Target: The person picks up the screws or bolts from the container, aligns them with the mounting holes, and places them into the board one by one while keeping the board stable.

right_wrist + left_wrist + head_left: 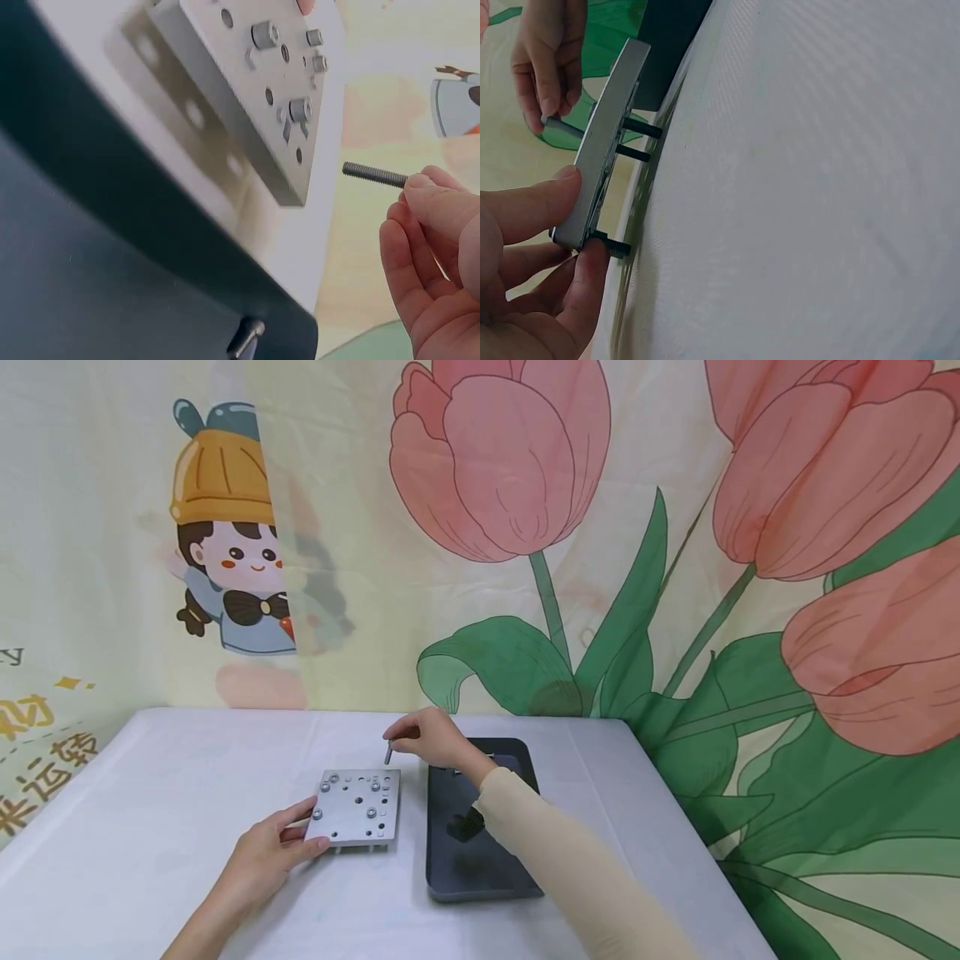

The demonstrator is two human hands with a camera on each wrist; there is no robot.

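Note:
A square grey metal plate with several screws and holes stands on the white table, raised on screw legs. My left hand grips its near left corner, thumb on top and fingers under the edge. My right hand pinches a grey threaded screw just above the plate's far right corner. In the right wrist view the screw points toward the plate without touching it.
A dark tray lies right of the plate under my right forearm, with a small dark part in it and a screw on its rim. A printed cloth backdrop hangs behind the table. The table's right edge is near.

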